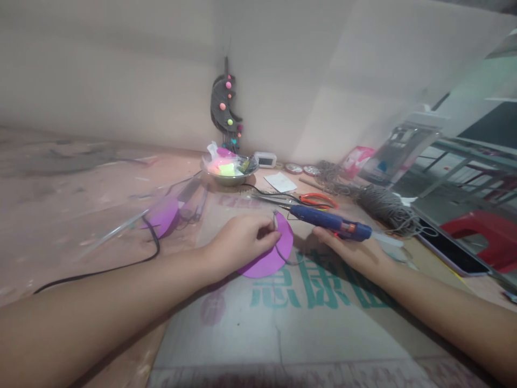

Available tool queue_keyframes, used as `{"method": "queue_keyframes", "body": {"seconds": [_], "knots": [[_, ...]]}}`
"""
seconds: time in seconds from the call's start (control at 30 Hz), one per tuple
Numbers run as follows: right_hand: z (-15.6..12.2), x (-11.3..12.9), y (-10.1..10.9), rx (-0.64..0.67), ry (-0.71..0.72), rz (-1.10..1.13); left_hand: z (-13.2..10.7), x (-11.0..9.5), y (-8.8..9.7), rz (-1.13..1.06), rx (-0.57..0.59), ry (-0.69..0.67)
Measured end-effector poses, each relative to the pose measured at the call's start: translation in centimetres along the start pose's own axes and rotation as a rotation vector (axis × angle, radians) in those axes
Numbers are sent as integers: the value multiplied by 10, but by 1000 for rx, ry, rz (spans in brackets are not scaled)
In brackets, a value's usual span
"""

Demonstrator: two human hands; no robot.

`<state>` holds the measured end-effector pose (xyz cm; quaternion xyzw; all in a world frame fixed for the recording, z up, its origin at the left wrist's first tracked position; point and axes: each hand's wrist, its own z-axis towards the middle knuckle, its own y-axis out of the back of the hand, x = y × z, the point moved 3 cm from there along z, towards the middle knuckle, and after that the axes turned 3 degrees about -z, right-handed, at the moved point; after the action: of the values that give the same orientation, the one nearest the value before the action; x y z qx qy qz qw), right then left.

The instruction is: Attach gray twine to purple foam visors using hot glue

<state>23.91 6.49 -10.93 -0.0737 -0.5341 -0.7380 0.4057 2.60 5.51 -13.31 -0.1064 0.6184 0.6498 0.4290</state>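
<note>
My left hand is closed at the edge of a rounded purple paper cutout, thumb and fingers pinched together. A grey yarn strand runs across the cutout; its upper end shows near my fingertips. My right hand grips a blue hot glue gun, with a glue stick sticking out of its back. The gun's nozzle points left, close above the cutout's top edge. Whether the nozzle touches the yarn or paper, I cannot tell. My left hand's palm side is hidden.
Printed cardboard lies under the work. Behind it stand a bowl of colourful bits and red-handled scissors. Grey yarn and a phone lie right. Another purple piece is left, beside a black cord. A decorated crescent hangs on the wall.
</note>
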Motion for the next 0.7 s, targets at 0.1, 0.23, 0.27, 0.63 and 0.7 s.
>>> {"method": "queue_keyframes", "body": {"seconds": [0.1,0.23,0.27,0.63,0.7], "knots": [[2,-2,2,17,-31,9,1,-1,0,-16,2,10],[3,4,12,-3,-59,51,1,-1,0,-42,3,19],[2,7,15,-18,-52,80,0,-1,0,-49,7,17],[48,2,46,-183,-149,17,-3,-2,-3,-11,2,-50],[73,-11,46,-204,-159,-23,-3,-2,-3,2,1,-46]]}}
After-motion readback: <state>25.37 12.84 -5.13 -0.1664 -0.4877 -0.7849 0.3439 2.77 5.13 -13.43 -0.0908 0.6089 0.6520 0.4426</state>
